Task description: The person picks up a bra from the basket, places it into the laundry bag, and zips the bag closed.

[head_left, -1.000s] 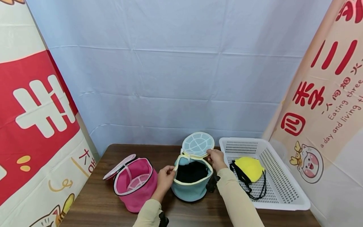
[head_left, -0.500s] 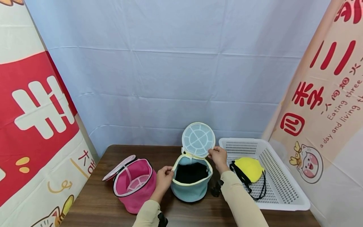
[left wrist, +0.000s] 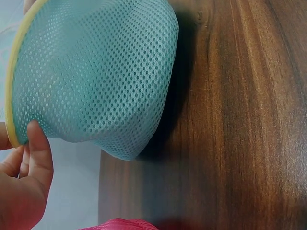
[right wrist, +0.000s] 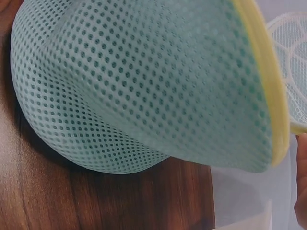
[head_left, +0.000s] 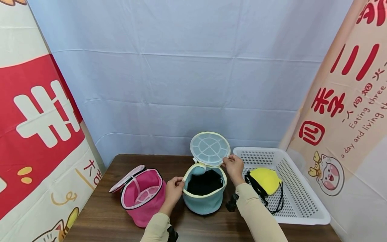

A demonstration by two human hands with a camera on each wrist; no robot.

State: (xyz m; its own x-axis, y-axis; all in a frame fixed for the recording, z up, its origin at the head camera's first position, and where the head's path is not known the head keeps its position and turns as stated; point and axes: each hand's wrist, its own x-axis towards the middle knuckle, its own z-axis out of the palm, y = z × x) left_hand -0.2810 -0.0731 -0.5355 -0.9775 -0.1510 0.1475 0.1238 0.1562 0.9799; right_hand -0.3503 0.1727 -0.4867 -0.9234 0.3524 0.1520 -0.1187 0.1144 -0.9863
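A teal mesh laundry bag (head_left: pixel 203 204) with yellow trim stands on the table, its round lid (head_left: pixel 210 149) raised at the back. Black cloth (head_left: pixel 204 182) lies inside it. My left hand (head_left: pixel 173 193) pinches the yellow rim (left wrist: pixel 10 81) at the bag's left side, thumb outside the mesh in the left wrist view. With fingertips at the lid's right edge, my right hand (head_left: pixel 234 168) holds the lid up. Only part of that hand shows at the border of the right wrist view, by the yellow lid edge (right wrist: pixel 298 128).
Left of the teal bag stands a pink mesh bag (head_left: pixel 145 208) with its lid folded back. On the right, a white perforated basket (head_left: pixel 302 188) holds a yellow item (head_left: pixel 266 180) with black cords. A blue cloth (head_left: pixel 169 84) hangs behind the wooden table (head_left: pixel 99 215).
The lid has risen from its lower tilt and now leans a little forward compared with half a second ago. My right hand has moved with its edge; my left hand stays on the rim.
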